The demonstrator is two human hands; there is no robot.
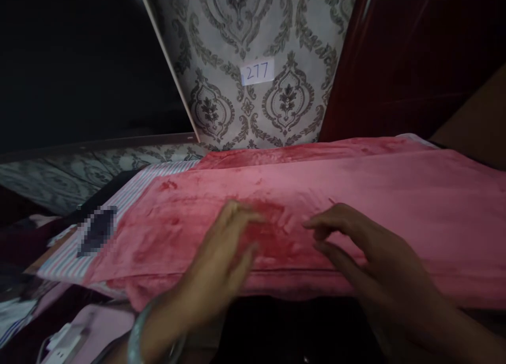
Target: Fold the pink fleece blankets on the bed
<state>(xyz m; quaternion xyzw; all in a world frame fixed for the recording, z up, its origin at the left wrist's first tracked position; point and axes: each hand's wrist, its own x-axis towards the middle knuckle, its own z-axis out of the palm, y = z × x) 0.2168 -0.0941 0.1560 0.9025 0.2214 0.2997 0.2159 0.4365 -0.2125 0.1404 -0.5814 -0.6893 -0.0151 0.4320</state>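
Observation:
A pink plush cloth (395, 195), like a folded blanket, lies spread across the surface in front of me. Its pile shows darker red brushed patches near the middle and left. Over the middle of the cloth is my left hand (219, 258), slightly smeared by motion, with thumb and fingers apart and nothing between them. A bracelet circles that wrist. Facing it from the right, my right hand (367, 248) has bent fingers, the thumb apart from the index finger, and holds nothing. Whether either hand touches the cloth is hard to tell.
Under the cloth's left end lies a striped sheet (134, 190), bearing a dark pixelated object (97, 231). A white power strip (65, 349) sits at lower left. Behind stand a dark screen (90, 63), patterned wall (253, 111) with a "277" paper (257, 72), and a dark red panel (407, 53).

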